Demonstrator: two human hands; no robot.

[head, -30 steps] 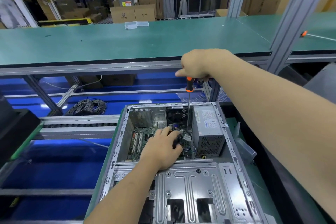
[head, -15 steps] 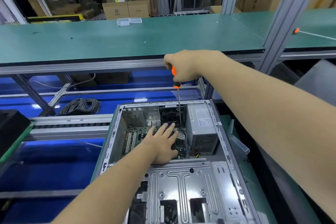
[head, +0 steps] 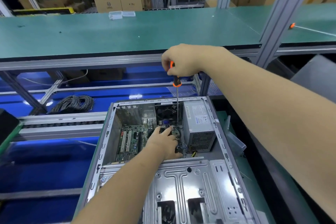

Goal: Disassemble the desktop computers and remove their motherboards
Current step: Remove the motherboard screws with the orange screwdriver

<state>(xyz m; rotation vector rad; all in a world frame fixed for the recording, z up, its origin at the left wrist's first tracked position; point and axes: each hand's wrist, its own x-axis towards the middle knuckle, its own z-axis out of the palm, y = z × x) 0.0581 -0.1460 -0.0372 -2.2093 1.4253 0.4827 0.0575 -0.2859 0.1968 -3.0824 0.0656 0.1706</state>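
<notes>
An opened desktop computer case point(head: 214, 152) is lying on its side on the workstation, its open side facing up. Inside, the green motherboard point(head: 131, 142) is sitting against the case floor toward the left wall, still in place. The grey power supply point(head: 198, 127) is occupying the far right corner of the case, and a dark fan point(head: 166, 112) is showing at the far wall between the two. A stamped metal drive bracket point(head: 181, 187) is covering the near half of the case.

The right hand point(head: 183, 60) is gripping the orange-and-black handle of a screwdriver point(head: 176, 82), fingers curled around it; the long shaft is pointing straight down into the case, just beside the power supply. The left hand point(head: 163, 143) is resting on the board's right part with fingers extended, hiding the components and some cables beneath it; whether it is holding anything cannot be told.

Beyond the case, a coil of grey cable point(head: 72, 103) is lying on a blue lower shelf. Above it, a green benchtop point(head: 109, 32) is carrying two small clear plastic boxes point(head: 121, 14) near its far edge. Cardboard cartons point(head: 118, 2) are standing behind.
</notes>
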